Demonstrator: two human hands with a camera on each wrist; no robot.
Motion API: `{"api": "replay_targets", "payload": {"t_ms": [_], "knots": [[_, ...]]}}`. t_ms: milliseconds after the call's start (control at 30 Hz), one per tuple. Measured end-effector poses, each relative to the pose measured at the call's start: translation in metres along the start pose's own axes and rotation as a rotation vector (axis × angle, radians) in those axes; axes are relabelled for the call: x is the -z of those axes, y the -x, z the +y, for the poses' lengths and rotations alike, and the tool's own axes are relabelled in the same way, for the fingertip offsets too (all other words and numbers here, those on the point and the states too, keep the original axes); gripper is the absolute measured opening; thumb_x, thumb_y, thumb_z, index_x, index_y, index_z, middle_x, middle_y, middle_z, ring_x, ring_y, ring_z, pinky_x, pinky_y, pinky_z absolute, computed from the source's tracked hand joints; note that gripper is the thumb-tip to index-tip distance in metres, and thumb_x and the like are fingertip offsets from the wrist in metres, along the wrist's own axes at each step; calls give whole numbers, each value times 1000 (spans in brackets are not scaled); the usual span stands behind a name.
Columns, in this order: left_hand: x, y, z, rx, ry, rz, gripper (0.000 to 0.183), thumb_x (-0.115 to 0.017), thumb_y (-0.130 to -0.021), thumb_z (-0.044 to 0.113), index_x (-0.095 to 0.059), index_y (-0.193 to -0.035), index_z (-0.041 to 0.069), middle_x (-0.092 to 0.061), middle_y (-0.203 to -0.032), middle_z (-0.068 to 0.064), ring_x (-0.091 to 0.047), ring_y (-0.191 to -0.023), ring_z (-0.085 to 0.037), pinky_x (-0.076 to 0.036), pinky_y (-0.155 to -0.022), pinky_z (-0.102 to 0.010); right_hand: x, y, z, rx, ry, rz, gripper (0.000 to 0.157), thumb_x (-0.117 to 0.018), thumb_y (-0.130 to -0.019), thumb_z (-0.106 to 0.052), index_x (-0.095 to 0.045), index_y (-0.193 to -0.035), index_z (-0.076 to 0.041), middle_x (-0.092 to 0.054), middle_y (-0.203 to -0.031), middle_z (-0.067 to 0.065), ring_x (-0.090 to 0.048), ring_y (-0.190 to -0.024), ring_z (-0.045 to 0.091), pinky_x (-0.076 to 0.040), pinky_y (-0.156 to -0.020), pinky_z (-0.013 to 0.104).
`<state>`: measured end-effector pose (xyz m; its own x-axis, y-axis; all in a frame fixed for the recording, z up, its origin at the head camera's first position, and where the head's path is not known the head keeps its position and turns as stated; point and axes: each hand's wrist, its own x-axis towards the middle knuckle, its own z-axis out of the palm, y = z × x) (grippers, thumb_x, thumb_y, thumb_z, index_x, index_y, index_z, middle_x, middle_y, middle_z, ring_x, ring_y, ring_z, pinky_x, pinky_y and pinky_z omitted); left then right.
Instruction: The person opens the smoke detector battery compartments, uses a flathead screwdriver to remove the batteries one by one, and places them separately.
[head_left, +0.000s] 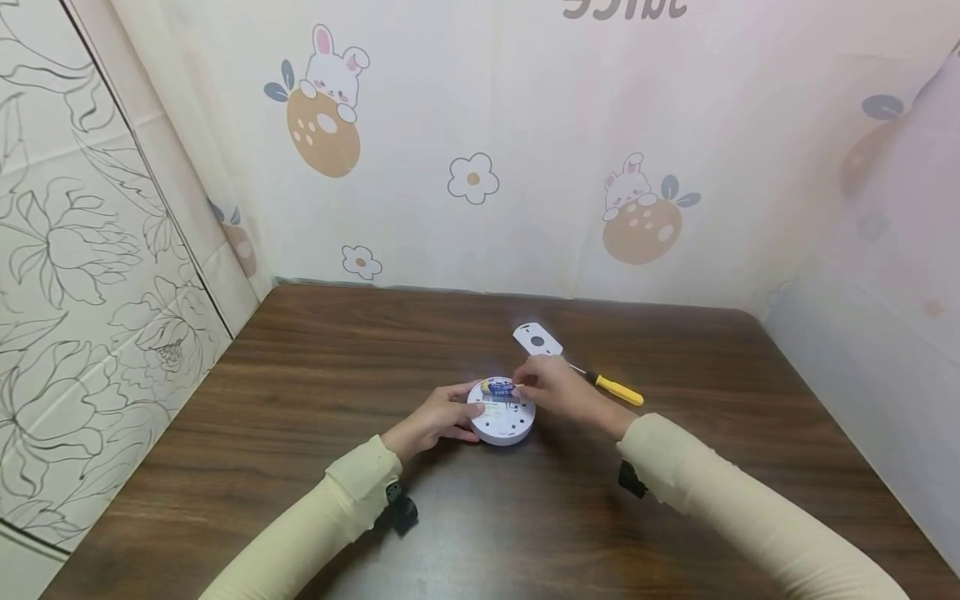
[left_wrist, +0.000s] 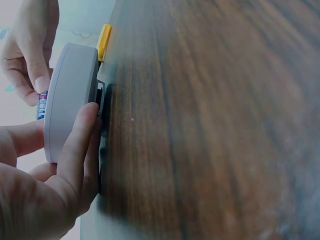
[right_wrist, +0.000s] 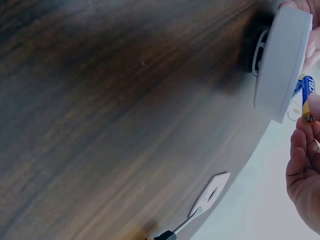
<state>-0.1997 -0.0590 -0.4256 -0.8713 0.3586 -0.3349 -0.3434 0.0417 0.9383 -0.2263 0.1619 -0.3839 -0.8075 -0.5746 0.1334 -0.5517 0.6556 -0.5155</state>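
Note:
My left hand [head_left: 438, 418] grips a round white device [head_left: 501, 432] at its left side, thumb on the upper face and fingers along the rim. The device's face has an open battery compartment, small dark holes and a printed label. Between the right hand's [head_left: 558, 387] thumb and fingers is a blue and yellow battery [right_wrist: 307, 90], pinched at the far edge of that face. Another blue battery [right_wrist: 298, 86] shows beside it in the right wrist view. From the left wrist view, the device [left_wrist: 72, 100] is tilted, with a bracket-like piece [left_wrist: 101, 95] on its underside.
Behind the right hand lies a flat white plate [head_left: 534, 337] with a dark round spot. A screwdriver with a yellow handle [head_left: 621, 391] lies next to it, its shaft reaching the plate. The brown wooden table [head_left: 337, 350] ends at a patterned curtain [head_left: 480, 108].

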Motion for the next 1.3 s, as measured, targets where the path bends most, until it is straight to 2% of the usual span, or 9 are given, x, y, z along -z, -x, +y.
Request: {"api": "replay_targets", "payload": {"t_ms": [267,433,533,667,800,1067,1300], "knots": [[0,1,1,5,1,6,50,-56,-95,2,-43,-143,5,-60,-96,-15,-63,-73,-21,-60,-70,-40,6,-11,3,-38,-69,49,11,-71,-86,-9,-72,-97,-8,-66,-88,-2,-58,-79,14,-55,-69,26],[1,-2,-1,5,-8,8,51,-57,-95,4,-43,-143,6,-60,-99,-16,-63,-74,-21,-60,-70,-39,9,-22,9,-53,-56,68,6,-69,-88,-11,-71,-94,-10,-66,-86,-2,-57,-82,17,-53,-73,30],[2,-2,-1,9,-14,10,50,-57,-95,5,-44,-143,7,-60,-102,-17,-63,-75,-22,-60,-70,-39,9,-30,14,-48,-42,93,4,-69,-88,-11,-71,-91,-10,-65,-82,-2,-56,-80,17,-51,-69,31],[2,-2,-1,12,-23,10,50,-58,-95,6,-45,-143,8,-60,-103,-17,-64,-75,-22,-60,-69,-38,7,-42,23,-21,-25,131,4,-69,-88,-10,-71,-90,-7,-64,-83,0,-57,-79,17,-52,-68,31],[2,-2,-2,5,-24,2,50,-57,-95,6,-44,-143,7,-60,-102,-17,-64,-75,-22,-60,-69,-38,4,-53,30,-46,-24,147,5,-69,-88,-10,-72,-91,-7,-64,-86,1,-57,-80,16,-52,-69,31],[3,-1,-2,12,-32,7,50,-57,-95,7,-44,-143,8,-59,-106,-18,-64,-78,-23,-60,-70,-38,-3,-73,32,-40,-34,188,7,-68,-89,-9,-73,-92,-5,-66,-87,5,-58,-80,18,-52,-69,32],[2,-2,-2,-2,-18,2,50,-57,-95,5,-44,-143,7,-61,-102,-17,-63,-76,-22,-60,-70,-38,-8,-86,37,-82,-21,208,8,-70,-87,-8,-74,-92,-4,-67,-89,7,-56,-87,23,-50,-78,38]]}}
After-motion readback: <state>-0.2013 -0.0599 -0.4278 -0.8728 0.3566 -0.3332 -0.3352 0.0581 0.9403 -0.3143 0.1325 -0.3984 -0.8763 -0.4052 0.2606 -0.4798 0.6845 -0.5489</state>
